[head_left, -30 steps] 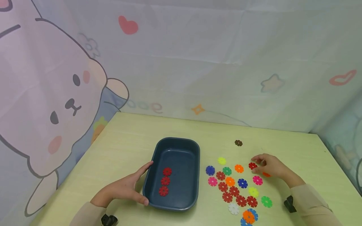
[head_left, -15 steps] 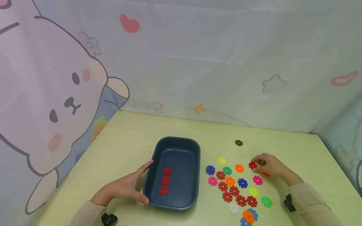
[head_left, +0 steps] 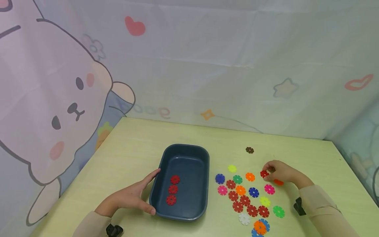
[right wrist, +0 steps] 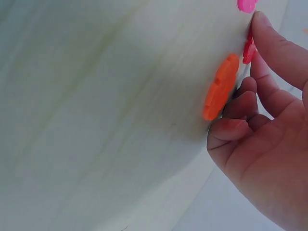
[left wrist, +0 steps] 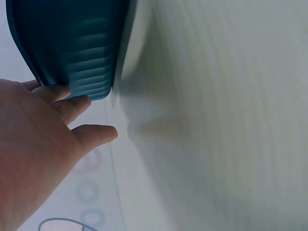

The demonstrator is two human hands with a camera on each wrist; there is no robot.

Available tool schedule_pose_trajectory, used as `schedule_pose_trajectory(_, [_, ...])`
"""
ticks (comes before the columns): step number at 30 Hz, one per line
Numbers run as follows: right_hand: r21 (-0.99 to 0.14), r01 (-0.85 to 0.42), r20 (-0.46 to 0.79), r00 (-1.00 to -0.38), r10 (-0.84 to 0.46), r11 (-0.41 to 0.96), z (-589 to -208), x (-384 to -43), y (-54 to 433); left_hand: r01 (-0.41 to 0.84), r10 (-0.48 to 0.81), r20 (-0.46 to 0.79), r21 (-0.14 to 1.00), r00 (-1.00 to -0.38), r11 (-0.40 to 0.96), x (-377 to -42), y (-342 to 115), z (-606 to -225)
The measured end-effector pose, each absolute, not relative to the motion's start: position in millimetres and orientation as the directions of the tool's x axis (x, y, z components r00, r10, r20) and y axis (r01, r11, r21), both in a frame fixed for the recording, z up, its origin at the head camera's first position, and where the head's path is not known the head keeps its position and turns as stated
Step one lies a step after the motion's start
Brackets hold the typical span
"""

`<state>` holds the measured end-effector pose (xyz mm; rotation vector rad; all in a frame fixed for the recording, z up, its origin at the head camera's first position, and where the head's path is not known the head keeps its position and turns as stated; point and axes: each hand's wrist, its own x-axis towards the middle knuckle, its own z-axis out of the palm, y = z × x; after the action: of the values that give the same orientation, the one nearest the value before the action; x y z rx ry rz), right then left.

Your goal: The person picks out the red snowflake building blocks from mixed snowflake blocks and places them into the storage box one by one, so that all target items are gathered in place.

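My left hand [head_left: 127, 199] rests against the left side of a dark blue tray [head_left: 190, 177], fingers and thumb spread and extended along its rim. Three red notched plastic discs [head_left: 173, 189] lie in a row inside the tray. To the right, my right hand [head_left: 281, 171] pinches another red notched disc [head_left: 264, 174] between thumb and fingertips, at table level. In the right wrist view this red disc [right wrist: 249, 50] shows edge-on by the thumb, while the other fingers curl near an orange disc [right wrist: 222, 87]. That orange disc sits partly under the hand in the head view.
Several loose discs lie right of the tray, among them red [head_left: 252, 210], green [head_left: 278, 211], white [head_left: 244, 219] and pink [head_left: 269, 189]. Some blue and orange ones overlap near the front. A brown disc [head_left: 249, 150] lies farther back. A printed cloth [head_left: 225, 65] hangs behind the table.
My right thumb and fingertips have come together on the red disc, and the right wrist has shifted slightly left. The left hand and tray stay in place.
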<state>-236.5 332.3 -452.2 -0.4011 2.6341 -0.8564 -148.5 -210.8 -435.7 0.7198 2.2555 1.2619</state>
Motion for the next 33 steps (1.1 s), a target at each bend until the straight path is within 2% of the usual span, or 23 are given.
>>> schedule_pose_trajectory(8, [-0.62,-0.188,-0.202,-0.9,-0.387,0.761,-456.5,-235.4,332.3,0.217,0.633,-0.132,0.87,-0.763,0.443,-146.9,-211.5,-436.8])
schedule_pose_trajectory(33, [-0.686,-0.122,-0.202,-0.915,-0.35,0.718,-453.7,-233.4,327.4,0.205,0.622,-0.156,0.859,-0.768,0.469,-147.0,-210.0,-433.6])
